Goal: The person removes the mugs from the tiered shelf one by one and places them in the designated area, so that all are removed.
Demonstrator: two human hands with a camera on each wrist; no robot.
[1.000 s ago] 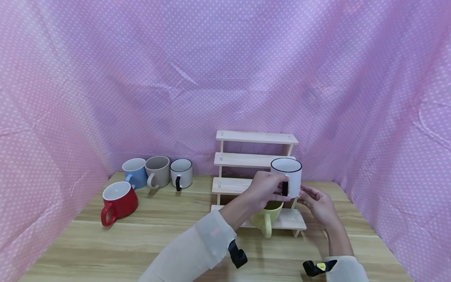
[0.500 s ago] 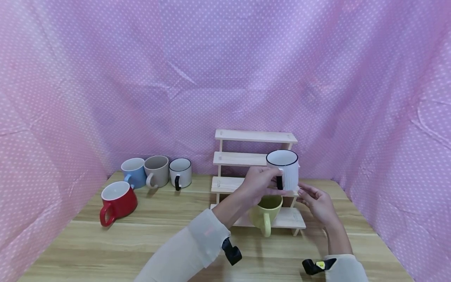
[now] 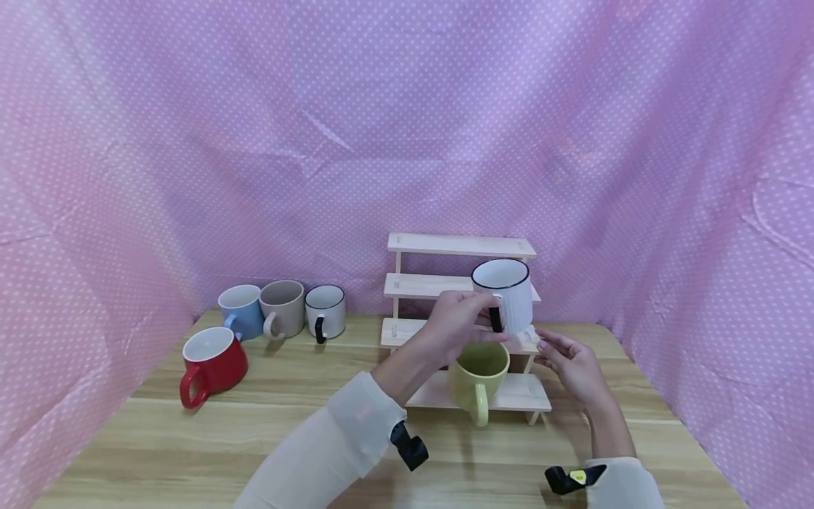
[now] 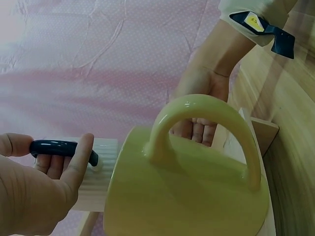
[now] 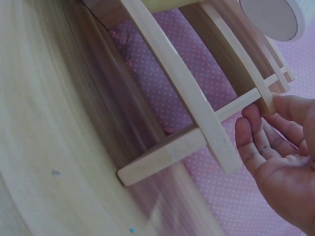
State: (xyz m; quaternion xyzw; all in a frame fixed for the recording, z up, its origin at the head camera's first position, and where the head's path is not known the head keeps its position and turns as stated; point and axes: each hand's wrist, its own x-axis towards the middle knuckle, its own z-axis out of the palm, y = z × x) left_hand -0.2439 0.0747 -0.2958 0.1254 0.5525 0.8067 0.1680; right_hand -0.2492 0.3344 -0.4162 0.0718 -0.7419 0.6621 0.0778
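Note:
My left hand (image 3: 454, 322) grips a white ribbed mug (image 3: 516, 304) by its black handle (image 4: 56, 147). Its dark-rimmed mouth faces up, and its base (image 5: 270, 17) shows from below in the right wrist view, raised off the boards. The mug overlaps the upper tiers of a pale wooden stepped rack (image 3: 461, 244). With thumb above and fingers below, my right hand (image 3: 574, 367) pinches the right end of the second board (image 5: 263, 98) from the bottom. A yellow-green mug (image 3: 473, 378) stands on the lowest board, handle toward me.
On the table's left stand a blue mug (image 3: 242, 311), a grey-beige mug (image 3: 283, 309), a white mug with a black handle (image 3: 326, 311) and, nearer me, a red mug (image 3: 216, 360). A pink dotted cloth (image 3: 318, 141) hangs around the wooden table (image 3: 159, 452).
My left hand has carried the white mug up and to the left, further back over the rack. The right hand stays at the board's end.

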